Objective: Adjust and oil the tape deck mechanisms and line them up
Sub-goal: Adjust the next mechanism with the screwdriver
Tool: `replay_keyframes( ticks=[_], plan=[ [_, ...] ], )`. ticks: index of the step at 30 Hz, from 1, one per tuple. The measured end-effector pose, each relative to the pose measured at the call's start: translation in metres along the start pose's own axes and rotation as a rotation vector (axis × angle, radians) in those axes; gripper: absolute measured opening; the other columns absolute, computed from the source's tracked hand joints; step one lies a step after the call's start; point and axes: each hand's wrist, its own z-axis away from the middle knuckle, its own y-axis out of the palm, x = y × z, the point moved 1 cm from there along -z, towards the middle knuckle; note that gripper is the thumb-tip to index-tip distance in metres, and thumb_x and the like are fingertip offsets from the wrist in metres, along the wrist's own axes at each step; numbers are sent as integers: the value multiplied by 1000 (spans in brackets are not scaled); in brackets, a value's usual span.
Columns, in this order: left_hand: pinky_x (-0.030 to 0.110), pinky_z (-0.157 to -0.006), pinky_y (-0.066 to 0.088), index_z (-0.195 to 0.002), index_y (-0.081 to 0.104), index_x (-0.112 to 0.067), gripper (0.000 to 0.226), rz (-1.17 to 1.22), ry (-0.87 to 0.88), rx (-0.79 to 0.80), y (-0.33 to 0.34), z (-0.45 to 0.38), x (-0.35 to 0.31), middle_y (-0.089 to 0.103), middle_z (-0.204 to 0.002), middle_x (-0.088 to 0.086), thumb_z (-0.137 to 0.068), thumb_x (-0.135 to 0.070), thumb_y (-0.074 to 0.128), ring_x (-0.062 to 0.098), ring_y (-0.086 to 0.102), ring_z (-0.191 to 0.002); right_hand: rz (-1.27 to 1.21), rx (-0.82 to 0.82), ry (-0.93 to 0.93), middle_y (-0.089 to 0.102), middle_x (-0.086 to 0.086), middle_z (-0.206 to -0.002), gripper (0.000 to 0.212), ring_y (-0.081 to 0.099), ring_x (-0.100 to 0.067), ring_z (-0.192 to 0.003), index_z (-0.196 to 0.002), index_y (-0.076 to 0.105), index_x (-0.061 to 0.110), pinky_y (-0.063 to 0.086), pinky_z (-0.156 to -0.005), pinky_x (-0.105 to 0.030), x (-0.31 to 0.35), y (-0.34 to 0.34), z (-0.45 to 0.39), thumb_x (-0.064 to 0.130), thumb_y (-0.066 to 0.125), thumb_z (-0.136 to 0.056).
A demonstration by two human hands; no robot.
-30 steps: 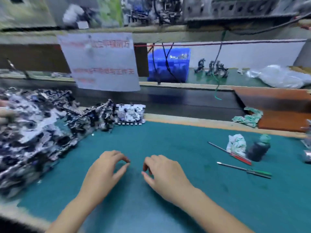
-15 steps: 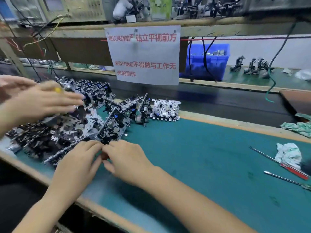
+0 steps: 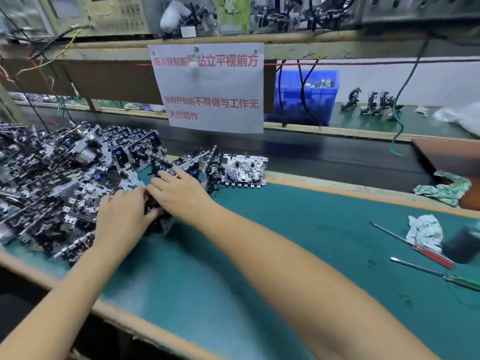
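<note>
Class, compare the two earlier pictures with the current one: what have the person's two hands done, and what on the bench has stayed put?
Both hands went from hovering empty over the green mat to the pile's edge. The left hand and right hand now close around a dark mechanism there; the exact grip is hidden. The flat mechanism, the two screwdrivers and the rag stayed put.

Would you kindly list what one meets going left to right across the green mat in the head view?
Pile of tape deck mechanisms → left hand → right hand → lone flat mechanism → red-handled screwdriver → white rag
</note>
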Motion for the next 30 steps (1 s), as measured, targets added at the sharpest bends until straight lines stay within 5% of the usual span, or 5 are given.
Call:
replay_keyframes(
  ticks=[6, 14, 21, 24, 30],
  plan=[
    [38, -65, 42, -96, 58, -12, 40, 73, 210, -23, -14, 10, -12, 69, -88, 8, -76, -43, 73, 31, 66, -84, -17, -81, -80, 52, 1, -121, 34, 48, -18, -114, -117, 51, 16, 37, -90, -29, -16, -3, 15, 9, 25, -96],
    [29, -39, 43, -84, 60, -16, 43, 278, 729, -188, -45, 47, -93, 60, -77, -4, -53, -27, 89, 19, 64, -66, -323, -120, 232, 58, -11, -87, 17, 53, -28, -79, -90, 60, 5, 36, -65, -33, -50, -34, 166, 9, 69, -77],
    [30, -42, 37, -73, 63, -14, 17, 433, 999, -473, -27, 74, -225, 57, -70, 1, -62, -8, 74, 20, 49, -60, -78, -147, 514, 53, -8, -71, 18, 49, -26, -63, -72, 56, 7, 45, -56, -36, -70, -52, 302, -6, 66, -66],
    [30, -59, 44, -78, 60, -16, 17, 474, 1199, -551, -13, 88, -264, 58, -71, -1, -71, -19, 75, 20, 53, -64, 13, -105, 513, 51, -5, -70, 13, 47, -24, -64, -71, 53, 11, 42, -59, -32, -64, -46, 345, -1, 54, -75],
    [32, -106, 29, -137, 36, -31, 103, 718, 1087, 62, 10, 85, -271, 45, -139, 3, -52, -80, 67, 17, 37, -128, -68, -66, 502, 62, 0, -85, 24, 56, -18, -77, -91, 61, 16, 43, -66, -28, -54, -38, 389, 35, 66, -77]
  ],
)
